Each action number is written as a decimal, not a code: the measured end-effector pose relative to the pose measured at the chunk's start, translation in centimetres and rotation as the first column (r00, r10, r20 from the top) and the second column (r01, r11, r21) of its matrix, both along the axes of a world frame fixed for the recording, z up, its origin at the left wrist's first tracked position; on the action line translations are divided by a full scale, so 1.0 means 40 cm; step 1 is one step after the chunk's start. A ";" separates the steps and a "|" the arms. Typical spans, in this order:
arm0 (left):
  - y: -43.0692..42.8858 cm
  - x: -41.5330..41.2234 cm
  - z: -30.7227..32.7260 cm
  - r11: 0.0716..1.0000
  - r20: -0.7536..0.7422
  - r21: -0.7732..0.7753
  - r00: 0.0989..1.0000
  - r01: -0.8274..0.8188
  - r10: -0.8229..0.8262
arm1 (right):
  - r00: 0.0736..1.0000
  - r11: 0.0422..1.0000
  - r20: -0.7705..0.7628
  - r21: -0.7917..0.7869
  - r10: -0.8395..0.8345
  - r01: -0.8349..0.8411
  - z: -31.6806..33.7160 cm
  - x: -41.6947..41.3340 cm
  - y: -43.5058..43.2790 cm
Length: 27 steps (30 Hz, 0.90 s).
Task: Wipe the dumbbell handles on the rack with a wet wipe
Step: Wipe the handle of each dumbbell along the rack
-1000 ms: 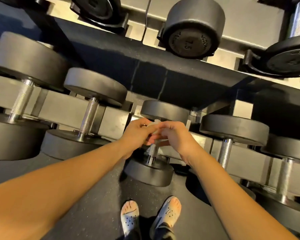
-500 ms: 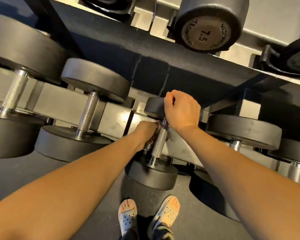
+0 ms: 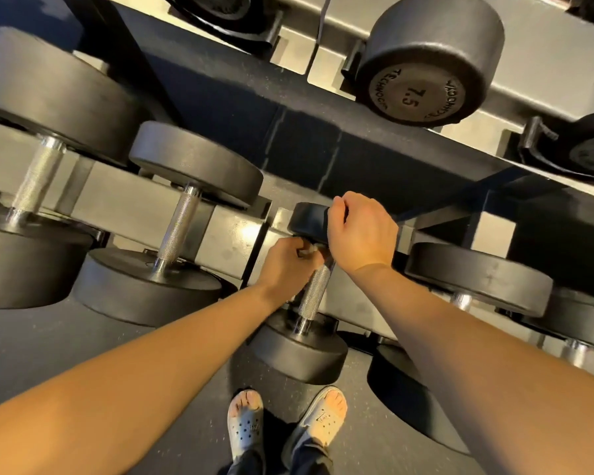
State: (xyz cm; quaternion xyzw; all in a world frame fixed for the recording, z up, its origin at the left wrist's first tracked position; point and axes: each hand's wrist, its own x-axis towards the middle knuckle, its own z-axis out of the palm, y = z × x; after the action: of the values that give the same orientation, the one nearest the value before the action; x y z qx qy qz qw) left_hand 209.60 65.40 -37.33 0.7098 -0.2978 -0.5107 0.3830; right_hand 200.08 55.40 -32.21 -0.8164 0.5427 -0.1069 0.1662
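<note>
At the bottom of the view, a pair of grey perforated clogs (image 3: 246, 428) stands on the dark speckled floor (image 3: 66, 341), just short of the lowest tier of the rack (image 3: 117, 197). Directly beyond the toes lies the small dumbbell (image 3: 299, 354), seated in its cradle with the near head toward the person. Its knurled handle (image 3: 314, 296) runs up and away, bare along the lower and middle stretch. At the top end the left hand (image 3: 287, 264) has its fingers curled round the wet wipe (image 3: 311, 250), a pale scrap pressed against the steel just under the far head. The right hand (image 3: 360, 231) grasps that far head from above, fingers hooked over its rim, apparently steadying the weight. The step in hand looks like the wiping of this one handle, begun at its far end. The next move probably calls for drawing the wipe down the knurling toward the near head, wrapped snugly, while the other hand keeps the dumbbell from rolling. To the left, the larger dumbbell (image 3: 179, 228) shows a bare handle, and on the tier above rests the 7.5 dumbbell (image 3: 426, 63)
</note>
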 end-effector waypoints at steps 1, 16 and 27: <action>0.002 -0.006 0.000 1.000 0.024 -0.012 1.000 0.005 -0.005 | 1.000 1.000 0.000 -0.002 0.000 0.000 -0.001 -0.001 0.000; 0.056 -0.008 0.038 0.984 -0.170 0.129 0.980 0.126 -0.103 | 1.000 1.000 -0.017 0.017 0.007 -0.007 -0.001 -0.005 -0.001; 0.060 0.015 0.021 0.881 0.012 0.235 0.905 0.410 -0.425 | 1.000 0.999 -0.016 0.033 0.003 -0.002 0.001 -0.003 -0.002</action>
State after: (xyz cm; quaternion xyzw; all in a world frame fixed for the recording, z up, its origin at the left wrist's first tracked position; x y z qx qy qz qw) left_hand 210.21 67.78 -36.50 0.6837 -0.3955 -0.5890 0.1708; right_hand 199.96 55.31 -32.17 -0.8151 0.5446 -0.0911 0.1754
